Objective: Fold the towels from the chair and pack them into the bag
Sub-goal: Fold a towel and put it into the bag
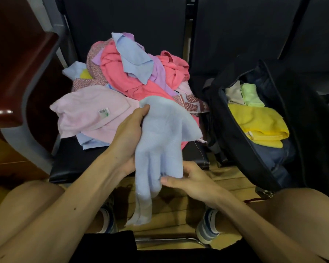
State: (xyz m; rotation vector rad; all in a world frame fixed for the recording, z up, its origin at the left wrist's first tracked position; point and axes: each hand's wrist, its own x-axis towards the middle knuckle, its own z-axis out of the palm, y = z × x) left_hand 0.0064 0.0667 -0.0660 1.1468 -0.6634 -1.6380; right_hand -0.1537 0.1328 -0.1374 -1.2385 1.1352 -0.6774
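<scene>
A light blue towel (163, 137) hangs crumpled between my hands, in front of the chair. My left hand (130, 133) grips its upper edge with thumb and fingers. Lower down, my right hand (188, 179) pinches the towel's lower part. Behind them a heap of towels (133, 73) lies on the black chair seat (74, 160): coral, lilac, pale blue, patterned, and a pink towel (89, 111) with a label. To the right stands an open dark bag (302, 114) holding a folded yellow towel (258, 122), a green one (252, 95) and a beige one.
A dark wooden armrest (17, 63) juts in at the left. Black seat backs (122, 19) rise behind the heap. My knees and shoes frame the wooden floor (171, 205) below, with a metal bar near the bottom edge.
</scene>
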